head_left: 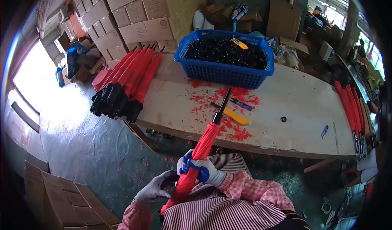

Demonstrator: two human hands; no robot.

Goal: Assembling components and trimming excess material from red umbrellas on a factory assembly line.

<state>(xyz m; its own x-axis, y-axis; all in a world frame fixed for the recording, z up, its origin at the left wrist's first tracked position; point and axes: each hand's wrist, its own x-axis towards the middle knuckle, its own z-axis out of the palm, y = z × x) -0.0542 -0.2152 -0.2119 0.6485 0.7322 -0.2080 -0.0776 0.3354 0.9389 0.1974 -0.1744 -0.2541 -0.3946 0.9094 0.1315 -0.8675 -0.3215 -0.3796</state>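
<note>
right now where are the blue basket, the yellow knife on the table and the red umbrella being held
blue basket (222,74), head view, on its front wall
yellow knife (237,117), head view, on the middle of its yellow handle
red umbrella (203,145), head view, on the folded red cloth above the right hand (201,169)

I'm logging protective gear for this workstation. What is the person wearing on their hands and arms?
Both hands wear white knit gloves; the right hand has blue-coated fingers, the left hand looks plain pale. Both sleeves are red-and-white checked, over a striped apron.
</note>
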